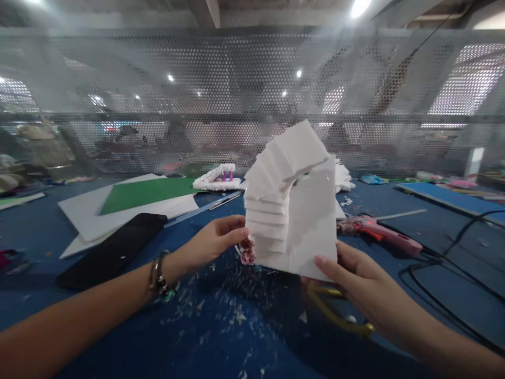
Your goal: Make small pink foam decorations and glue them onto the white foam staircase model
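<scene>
Held up in front of me is a white foam-board staircase model (268, 216), its stacked steps curving up to the right over a flat white base panel (313, 221). My left hand (215, 239) pinches its left edge, beside two small pinkish-red rosettes (248, 251) at the lower left corner. With thumb in front and fingers behind, my right hand (355, 273) grips the base panel's lower right corner. Under the right hand lies a yellow-framed object (335, 316), partly hidden. Close by on the right rests a pink hot glue gun (389, 234).
A dark blue table (177, 337) carries scattered white scraps. To the left lie a black slab-like object (114, 250), white sheets (87, 210), a green sheet (145, 193) and a craft knife (224, 201). Behind are a white fluffy piece (215, 179) and perforated screen (252, 73). Black cables (453, 273) loop at right.
</scene>
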A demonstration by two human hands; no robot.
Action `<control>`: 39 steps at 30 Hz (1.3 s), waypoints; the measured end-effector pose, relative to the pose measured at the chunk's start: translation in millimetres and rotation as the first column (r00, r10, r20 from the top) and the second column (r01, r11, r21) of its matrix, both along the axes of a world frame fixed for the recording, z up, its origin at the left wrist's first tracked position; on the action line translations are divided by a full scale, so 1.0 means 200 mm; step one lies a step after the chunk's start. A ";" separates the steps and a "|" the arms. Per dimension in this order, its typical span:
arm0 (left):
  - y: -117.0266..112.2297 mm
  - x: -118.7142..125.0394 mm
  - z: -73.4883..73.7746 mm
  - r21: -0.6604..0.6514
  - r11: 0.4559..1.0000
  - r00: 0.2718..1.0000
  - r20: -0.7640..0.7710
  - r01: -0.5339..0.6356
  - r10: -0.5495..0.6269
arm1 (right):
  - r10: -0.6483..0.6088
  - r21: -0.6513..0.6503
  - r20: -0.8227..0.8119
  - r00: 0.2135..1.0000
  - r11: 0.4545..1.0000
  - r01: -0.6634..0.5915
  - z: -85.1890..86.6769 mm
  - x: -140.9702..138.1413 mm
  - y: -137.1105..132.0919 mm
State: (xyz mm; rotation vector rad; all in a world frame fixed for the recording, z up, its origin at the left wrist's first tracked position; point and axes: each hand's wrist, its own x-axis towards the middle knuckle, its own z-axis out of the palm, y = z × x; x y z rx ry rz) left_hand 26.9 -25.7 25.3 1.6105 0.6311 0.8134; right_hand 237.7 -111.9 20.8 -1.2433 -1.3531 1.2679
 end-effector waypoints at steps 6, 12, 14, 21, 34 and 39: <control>0.03 0.00 -0.03 -0.144 0.985 0.994 0.040 -0.094 0.100 | 0.109 -0.072 0.061 0.992 0.992 -0.104 0.02 -0.01 -0.02; 0.04 -0.01 -0.04 -0.343 0.934 0.993 0.030 -0.101 0.118 | 0.137 -0.080 0.037 0.990 0.988 -0.134 0.02 -0.02 -0.01; 0.04 -0.01 -0.03 -0.356 0.931 0.994 0.032 -0.083 0.101 | 0.148 -0.084 0.035 0.988 0.986 -0.145 0.02 -0.03 -0.01; 0.02 0.01 -0.01 -0.378 0.925 0.998 0.068 0.031 -0.005 | 0.154 -0.103 0.030 0.988 0.983 -0.150 0.03 -0.03 -0.02; 0.04 0.00 -0.03 -0.448 0.894 0.999 0.041 0.026 -0.009 | 0.079 -0.099 -0.081 0.994 0.991 -0.087 0.02 -0.02 -0.01; 0.07 -0.03 0.02 -0.444 0.894 0.994 0.049 -0.063 0.095 | 0.121 -0.071 -0.165 0.979 0.988 -0.134 0.00 -0.02 0.00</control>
